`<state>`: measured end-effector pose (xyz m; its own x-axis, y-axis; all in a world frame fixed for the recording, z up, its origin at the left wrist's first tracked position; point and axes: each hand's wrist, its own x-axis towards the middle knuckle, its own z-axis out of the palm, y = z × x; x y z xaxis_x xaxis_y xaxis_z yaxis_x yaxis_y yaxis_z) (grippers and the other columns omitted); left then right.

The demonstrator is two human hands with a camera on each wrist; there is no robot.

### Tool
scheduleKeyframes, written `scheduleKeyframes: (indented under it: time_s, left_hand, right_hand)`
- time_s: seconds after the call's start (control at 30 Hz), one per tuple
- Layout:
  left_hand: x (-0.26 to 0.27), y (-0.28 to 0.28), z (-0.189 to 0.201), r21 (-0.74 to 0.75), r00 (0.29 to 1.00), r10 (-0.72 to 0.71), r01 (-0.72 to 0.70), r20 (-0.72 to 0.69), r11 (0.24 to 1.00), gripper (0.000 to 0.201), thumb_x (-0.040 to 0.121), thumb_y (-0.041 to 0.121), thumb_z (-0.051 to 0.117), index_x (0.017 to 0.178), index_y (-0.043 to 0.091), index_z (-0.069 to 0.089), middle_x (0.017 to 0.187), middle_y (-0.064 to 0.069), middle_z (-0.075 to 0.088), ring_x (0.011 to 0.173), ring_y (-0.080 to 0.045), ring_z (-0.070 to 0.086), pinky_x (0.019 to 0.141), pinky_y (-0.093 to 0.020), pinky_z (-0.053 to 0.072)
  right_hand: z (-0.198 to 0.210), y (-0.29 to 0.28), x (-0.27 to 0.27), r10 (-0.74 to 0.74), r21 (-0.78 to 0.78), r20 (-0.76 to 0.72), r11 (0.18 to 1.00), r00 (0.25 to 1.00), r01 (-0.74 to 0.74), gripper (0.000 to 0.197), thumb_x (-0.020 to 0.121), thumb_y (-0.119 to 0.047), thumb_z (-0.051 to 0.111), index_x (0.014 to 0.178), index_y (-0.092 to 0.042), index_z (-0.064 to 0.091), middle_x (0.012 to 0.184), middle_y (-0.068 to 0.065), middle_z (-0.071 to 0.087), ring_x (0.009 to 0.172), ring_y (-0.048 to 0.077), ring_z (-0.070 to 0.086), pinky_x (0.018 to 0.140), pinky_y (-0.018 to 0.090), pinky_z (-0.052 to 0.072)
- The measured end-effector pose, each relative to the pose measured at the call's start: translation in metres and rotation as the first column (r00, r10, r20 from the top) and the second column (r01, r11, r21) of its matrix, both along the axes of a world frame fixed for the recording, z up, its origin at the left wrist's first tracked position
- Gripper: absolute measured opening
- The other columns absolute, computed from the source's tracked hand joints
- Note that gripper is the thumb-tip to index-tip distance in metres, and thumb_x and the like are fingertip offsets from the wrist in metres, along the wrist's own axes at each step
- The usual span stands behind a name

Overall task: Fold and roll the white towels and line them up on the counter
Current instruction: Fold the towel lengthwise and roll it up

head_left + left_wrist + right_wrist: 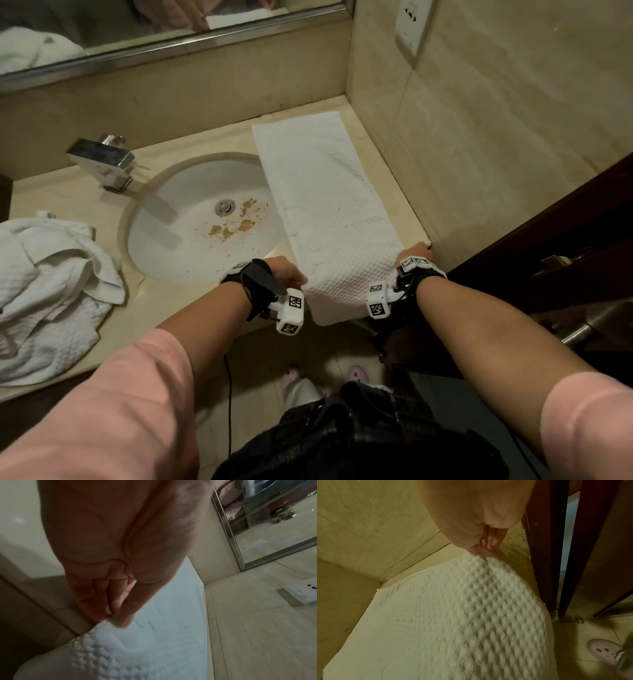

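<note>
A white waffle-weave towel point(322, 192), folded into a long strip, lies on the beige counter point(191, 294) right of the sink, reaching from the back wall to the front edge, where its near end hangs over. My left hand point(289, 274) pinches the towel's near left edge point(120, 639) between thumb and fingers. My right hand point(416, 253) pinches the near right edge point(481, 566) beside the side wall. A second white towel point(51, 287) lies crumpled on the counter at the left.
A round white sink point(202, 219) with yellowish stains sits mid-counter, a chrome faucet point(102, 161) behind it. A mirror point(164, 31) runs along the back wall. A tiled wall with a socket point(412, 27) and a dark wooden door point(565, 246) close in on the right.
</note>
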<state>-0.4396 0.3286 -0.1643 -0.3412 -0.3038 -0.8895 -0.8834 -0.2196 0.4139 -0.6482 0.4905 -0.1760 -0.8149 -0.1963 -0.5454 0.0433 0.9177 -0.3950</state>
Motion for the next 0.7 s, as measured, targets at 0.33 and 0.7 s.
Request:
scheduleKeyframes:
  time_s: [0.33, 0.7]
  left_hand:
    - [0.003, 0.007, -0.003, 0.001, 0.958, 0.285, -0.285, 0.025, 0.958, 0.021, 0.072, -0.008, 0.076, 0.089, -0.008, 0.064, 0.085, -0.021, 0.071, 0.082, -0.034, 0.07, 0.082, -0.048, 0.056]
    - [-0.002, 0.0, -0.004, -0.075, 0.975, 0.217, -0.213, 0.048, 0.974, 0.016, 0.071, 0.003, 0.082, 0.069, -0.001, 0.067, 0.062, -0.013, 0.07, 0.067, -0.028, 0.067, 0.082, -0.042, 0.057]
  right_hand:
    - [0.012, 0.005, 0.006, 0.248, 0.135, 0.139, 0.954, 0.959, -0.266, 0.006, 0.095, -0.014, 0.049, 0.093, -0.009, 0.052, 0.109, 0.014, 0.056, 0.095, 0.024, 0.054, 0.07, 0.027, 0.044]
    - [0.043, -0.017, -0.006, 0.564, 0.343, 0.14, 0.743, 0.814, -0.574, 0.029, 0.093, -0.014, 0.053, 0.067, -0.005, 0.045, 0.088, 0.02, 0.044, 0.089, 0.03, 0.047, 0.09, 0.049, 0.046]
